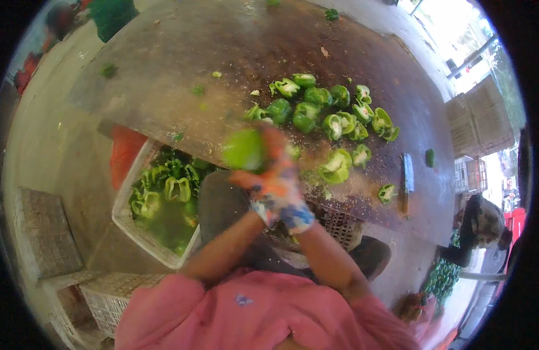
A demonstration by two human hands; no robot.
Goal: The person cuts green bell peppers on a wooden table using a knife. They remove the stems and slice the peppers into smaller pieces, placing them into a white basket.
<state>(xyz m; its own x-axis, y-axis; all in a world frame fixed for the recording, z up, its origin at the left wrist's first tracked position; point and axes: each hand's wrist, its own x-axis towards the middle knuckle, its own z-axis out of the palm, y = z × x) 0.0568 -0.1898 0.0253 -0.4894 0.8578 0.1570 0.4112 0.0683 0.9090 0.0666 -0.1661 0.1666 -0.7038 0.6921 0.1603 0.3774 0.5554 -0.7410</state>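
Note:
My left hand (255,187) and my right hand (281,177), in stained orange and white gloves with blue patches, come together at the near edge of the worktable (199,48). Against their fingers is a bright green bell pepper (242,150), blurred by motion; both hands seem to grip it. They overlap, and the blur hides single fingers. Just beyond lie several cut and whole green peppers (306,117) among scattered seeds. A cut pepper piece (336,166) with its pale inside showing lies right of my hands. A knife (408,173) rests farther right on the table.
Left of my knee, a white plastic crate (158,256) holds cut peppers, beside a red bag (124,151). A dark perforated crate (339,225) stands under the table edge. More crates (105,302) are at lower left. At right are a person (479,218) and a pile of green peppers (442,280).

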